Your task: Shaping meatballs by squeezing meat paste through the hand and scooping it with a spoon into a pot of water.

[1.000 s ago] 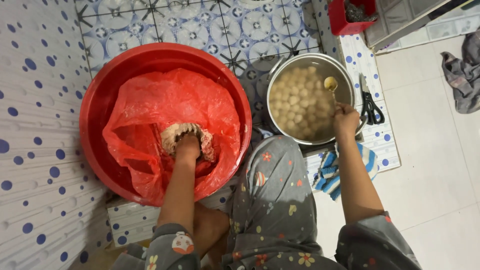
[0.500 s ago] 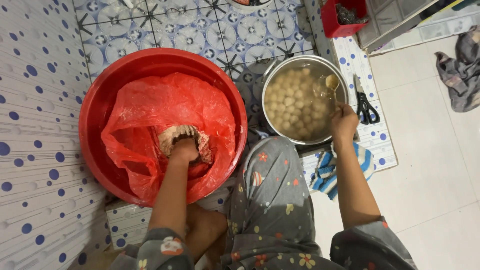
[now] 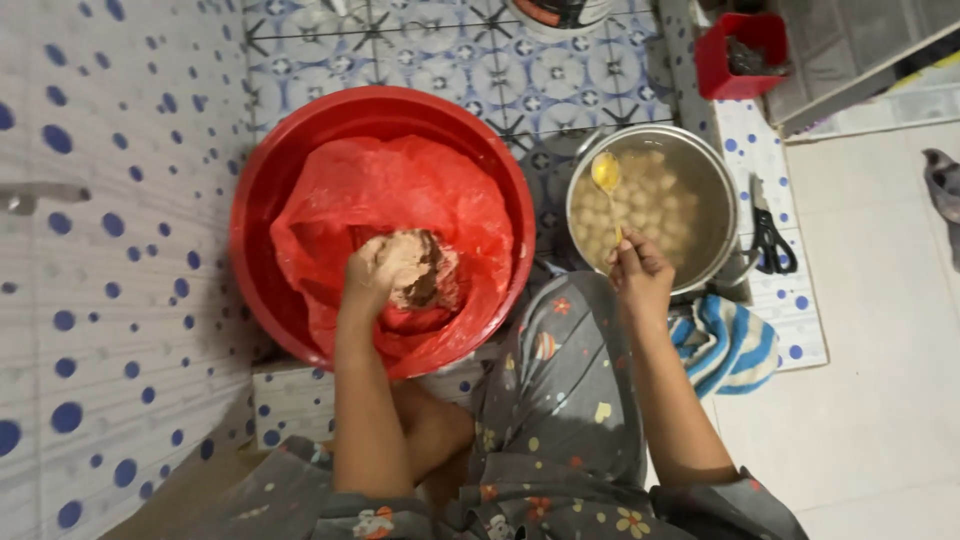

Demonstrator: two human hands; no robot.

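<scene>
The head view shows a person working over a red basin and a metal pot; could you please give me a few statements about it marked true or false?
1. The left hand grips a lump of brownish paste over the red plastic bag in the red basin. True.
2. The right hand holds a knife. False: it holds a yellow spoon over the pot.
3. The metal pot is empty. False: it holds many pale balls in liquid.
4. Black scissors lie on the floor right of the pot. True.
5. A blue striped cloth lies inside the basin. False: it lies on the floor below the pot.
</scene>
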